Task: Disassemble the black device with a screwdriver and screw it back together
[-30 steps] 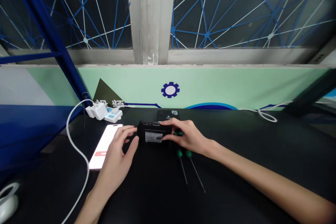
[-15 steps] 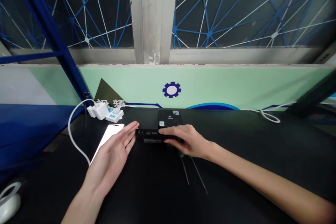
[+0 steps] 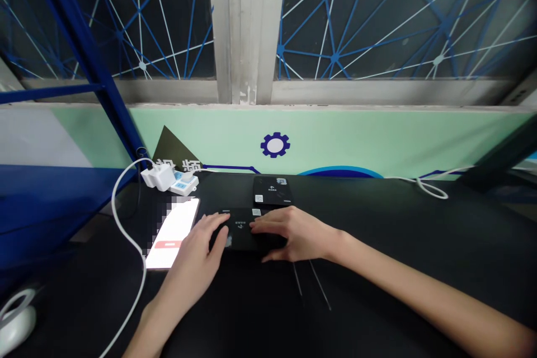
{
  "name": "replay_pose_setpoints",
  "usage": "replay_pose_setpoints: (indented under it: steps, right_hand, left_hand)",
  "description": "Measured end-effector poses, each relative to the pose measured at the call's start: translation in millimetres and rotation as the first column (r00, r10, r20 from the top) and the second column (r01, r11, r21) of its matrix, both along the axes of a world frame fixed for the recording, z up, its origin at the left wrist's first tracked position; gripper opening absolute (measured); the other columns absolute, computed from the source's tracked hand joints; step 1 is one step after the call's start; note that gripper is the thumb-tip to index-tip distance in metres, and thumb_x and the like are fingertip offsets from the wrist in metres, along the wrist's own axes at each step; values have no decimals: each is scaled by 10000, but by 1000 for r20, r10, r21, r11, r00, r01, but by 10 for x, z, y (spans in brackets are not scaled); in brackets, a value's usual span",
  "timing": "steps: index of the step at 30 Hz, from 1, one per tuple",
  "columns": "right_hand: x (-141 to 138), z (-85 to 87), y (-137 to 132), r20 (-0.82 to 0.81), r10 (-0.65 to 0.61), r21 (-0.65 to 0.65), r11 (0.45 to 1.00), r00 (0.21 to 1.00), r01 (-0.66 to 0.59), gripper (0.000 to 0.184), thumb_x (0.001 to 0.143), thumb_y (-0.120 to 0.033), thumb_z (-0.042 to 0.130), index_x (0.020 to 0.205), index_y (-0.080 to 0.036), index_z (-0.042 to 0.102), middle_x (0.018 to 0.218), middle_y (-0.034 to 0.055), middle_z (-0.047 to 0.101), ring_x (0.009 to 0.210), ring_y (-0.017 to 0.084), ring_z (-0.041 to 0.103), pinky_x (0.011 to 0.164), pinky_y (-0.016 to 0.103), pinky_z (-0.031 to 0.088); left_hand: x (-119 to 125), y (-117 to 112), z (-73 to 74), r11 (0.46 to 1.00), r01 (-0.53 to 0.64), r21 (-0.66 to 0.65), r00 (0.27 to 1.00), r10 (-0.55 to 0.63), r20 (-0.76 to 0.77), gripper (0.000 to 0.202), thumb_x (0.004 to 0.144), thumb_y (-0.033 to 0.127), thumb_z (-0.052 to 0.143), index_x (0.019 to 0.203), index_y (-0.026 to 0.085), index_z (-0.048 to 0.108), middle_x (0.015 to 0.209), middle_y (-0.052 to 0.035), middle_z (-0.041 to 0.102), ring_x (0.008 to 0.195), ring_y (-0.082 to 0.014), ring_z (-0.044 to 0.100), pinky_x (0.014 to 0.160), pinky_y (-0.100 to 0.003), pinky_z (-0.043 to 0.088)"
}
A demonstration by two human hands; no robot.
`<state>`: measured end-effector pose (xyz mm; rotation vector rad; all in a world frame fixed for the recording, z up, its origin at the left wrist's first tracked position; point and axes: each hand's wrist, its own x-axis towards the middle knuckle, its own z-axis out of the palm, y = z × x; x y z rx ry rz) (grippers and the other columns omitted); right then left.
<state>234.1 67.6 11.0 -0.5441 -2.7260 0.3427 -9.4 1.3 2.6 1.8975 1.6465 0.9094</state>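
Observation:
A flat black box [image 3: 241, 225] with a small white logo and a white QR label lies face up on the dark table between my hands. My left hand [image 3: 197, 249] rests on its left side, fingers stretched out and thumb apart. On the right, my right hand [image 3: 291, 233] grips the box, with fingertips over the top and the thumb near the front edge. Two thin metal shafts [image 3: 321, 286] stick out below my right hand; their other ends are hidden. Just behind stands a second, similar black box [image 3: 272, 190].
A phone with a bright screen [image 3: 174, 229] lies left of the box, partly behind my left hand. A white power strip [image 3: 183, 184] with a plugged-in adapter [image 3: 161, 177] is at the back left. A white cable [image 3: 126, 232] runs forward. Another cable [image 3: 432, 189] lies back right.
The black box has gone from standing on edge, ports showing, to its logo face up. My left hand has moved from flat beside it onto its left side.

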Motion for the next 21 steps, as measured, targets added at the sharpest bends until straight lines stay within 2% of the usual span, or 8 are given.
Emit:
replay_pose_setpoints:
  steps: [3, 6, 10, 14, 17, 21]
  right_hand:
    - [7, -25, 17, 10, 23, 17, 1000, 1000, -23, 530, 784, -432, 795, 1207, -132, 687, 1200, 137, 724, 1104, 285, 686, 961, 371, 539]
    - [8, -37, 4, 1, 38, 34, 999, 999, -38, 479, 788, -426, 791, 1162, -140, 706, 1207, 135, 722, 1120, 288, 679, 954, 378, 542]
    - [2, -8, -34, -12, 19, 6, 1000, 1000, -19, 320, 795, -359, 779, 1050, -172, 728, 1215, 114, 707, 1072, 264, 687, 902, 367, 552]
    - [1, 48, -57, -31, -8, -49, 999, 999, 7, 197, 760, -256, 773, 935, -193, 708, 1117, 82, 692, 964, 216, 671, 795, 315, 546]
    - [4, 74, -49, -30, -32, -48, 998, 999, 31, 170, 724, -180, 757, 869, -198, 671, 1020, 52, 663, 919, 196, 630, 768, 299, 511]
    - [10, 81, -17, -16, -60, -10, 998, 998, 60, 165, 721, -149, 740, 844, -199, 641, 914, 29, 649, 861, 192, 597, 784, 322, 451]
  left_hand:
    - [11, 32, -131, 996, 42, 82, 971, -21, -238, 414, 980, 368, 402, 1313, 237, 610, 1404, -55, 591, 1339, -276, 500, 1115, -481, 411]
    - [-1, 39, -202, 990, 60, 127, 941, -14, -337, 425, 984, 339, 404, 1366, 238, 561, 1453, -56, 544, 1340, -256, 500, 1105, -447, 428]
    - [-22, 31, -215, 987, 96, 127, 935, -45, -353, 476, 1001, 374, 390, 1452, 243, 466, 1532, -62, 453, 1413, -261, 409, 1136, -454, 383]
    - [-31, 22, -207, 987, 139, 76, 946, -110, -305, 503, 1001, 386, 397, 1487, 257, 423, 1577, -54, 379, 1455, -280, 335, 1172, -492, 312]
    - [-36, 10, -203, 989, 140, 52, 955, -120, -272, 519, 993, 399, 430, 1497, 281, 407, 1590, -50, 355, 1470, -295, 295, 1182, -512, 278]
    - [-34, -10, -173, 991, 130, 26, 942, -116, -315, 554, 980, 453, 453, 1514, 334, 368, 1616, -54, 298, 1500, -335, 188, 1161, -576, 272]
